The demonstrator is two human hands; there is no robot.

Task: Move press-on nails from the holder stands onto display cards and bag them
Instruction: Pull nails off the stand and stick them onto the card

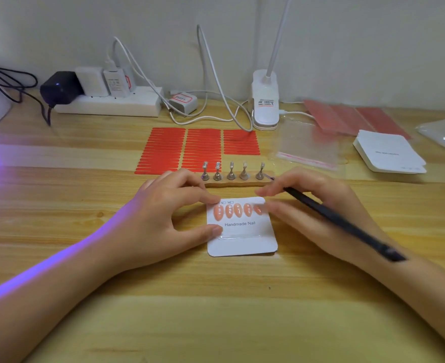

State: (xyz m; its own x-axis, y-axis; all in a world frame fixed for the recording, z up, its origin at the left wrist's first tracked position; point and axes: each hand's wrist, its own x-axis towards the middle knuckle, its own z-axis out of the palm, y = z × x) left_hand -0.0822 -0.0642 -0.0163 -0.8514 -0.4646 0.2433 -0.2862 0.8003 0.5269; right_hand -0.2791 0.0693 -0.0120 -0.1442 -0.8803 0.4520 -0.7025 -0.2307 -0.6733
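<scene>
A white display card (242, 243) printed "Handmade Nail" lies on the wooden desk in front of me. Several peach press-on nails (237, 210) sit in a row along its top, and a clear strip crosses its lower half. My left hand (161, 216) pins the card's left edge with thumb and forefinger. My right hand (310, 213) holds a black stick tool (347, 224) and its fingertips touch the rightmost nail. Behind the card, a wooden base (239, 182) carries several metal holder stands (231, 171), all bare on top.
Red adhesive-tab sheets (200, 149) lie behind the stands. Clear bags (307, 148), a stack of white cards (389, 153) and pink sheets (347, 119) are at the right. A power strip (106, 104), cables and a clip lamp (265, 100) line the wall.
</scene>
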